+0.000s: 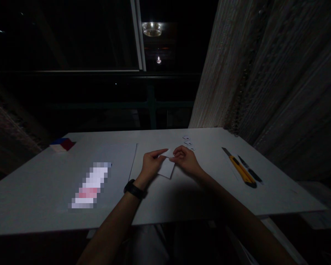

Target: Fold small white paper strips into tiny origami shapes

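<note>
Paper piece (167,168), small and white, sits near the middle of the white table (38,187), pinched at its upper edge by the left hand (151,163) and the right hand (186,160), fingertips of both closed on it. A black watch (134,189) circles the left wrist. The room is dim (a ceiling lamp (152,28) glints in the dark window beyond). Tiny paper scraps (188,142) lie just past the hands. A yellow utility knife (241,170) and a black pen (251,171) lie side by side well to the right, near a pale curtain (264,73). A coloured cube (63,144) rests at the far left corner. Bare tabletop surrounds the hands up to the near edge.
</note>
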The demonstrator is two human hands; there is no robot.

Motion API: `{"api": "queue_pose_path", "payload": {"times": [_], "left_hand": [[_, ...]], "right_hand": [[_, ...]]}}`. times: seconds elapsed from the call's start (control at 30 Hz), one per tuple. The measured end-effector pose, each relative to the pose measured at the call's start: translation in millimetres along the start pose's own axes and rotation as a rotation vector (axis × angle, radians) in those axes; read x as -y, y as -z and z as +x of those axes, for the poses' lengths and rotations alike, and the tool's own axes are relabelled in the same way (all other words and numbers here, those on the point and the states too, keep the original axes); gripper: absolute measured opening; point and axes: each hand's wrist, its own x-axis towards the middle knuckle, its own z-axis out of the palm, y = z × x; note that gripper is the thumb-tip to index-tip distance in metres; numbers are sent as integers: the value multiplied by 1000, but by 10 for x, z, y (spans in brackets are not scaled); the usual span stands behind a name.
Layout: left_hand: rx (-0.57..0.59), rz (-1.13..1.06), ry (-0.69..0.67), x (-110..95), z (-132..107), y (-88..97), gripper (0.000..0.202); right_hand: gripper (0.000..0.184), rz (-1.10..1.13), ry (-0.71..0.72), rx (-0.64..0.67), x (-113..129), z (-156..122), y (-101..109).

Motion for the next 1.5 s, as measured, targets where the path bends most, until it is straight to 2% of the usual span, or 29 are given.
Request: {"api": "queue_pose_path", "payload": {"times": [0.17,0.37,0.57,0.73,0.87,1.0,1.1,1.2,1.33,1.4,1.5], "left_hand": [[12,-82,-15,-18,-20,-23,32],[-39,-48,-29,35,-9,-25,23],[-66,-45,3,27,-22,-33,25],[-84,-45,-21,25,-41,-42,25],[-65,-46,-26,29,-34,-32,25],[10,-68,-54,-3,-30,-22,29],[62,-81,-20,-33,-37,-20,33],[100,-128,34,-35,-41,-11,34],[163,-201,46,-9,-30,6,33],[156,-198,63,4,-18,-1,34],[85,-149,109,27,3,-27,34]], "right_hand": [[29,13,-16,-29,-35,17,21],[30,36,-56,-24,-14,24,25],[30,44,-47,-9,-25,23,21],[30,49,-36,-15,-43,31,19],[31,58,-33,-10,-22,26,19],[34,109,-46,-1,-19,34,39],[37,172,-105,10,-32,40,54],[39,277,-234,11,-43,29,58],[42,354,-340,-2,-44,5,59],[42,350,-343,-6,-44,0,57],[42,307,-329,6,-48,3,49]]}}
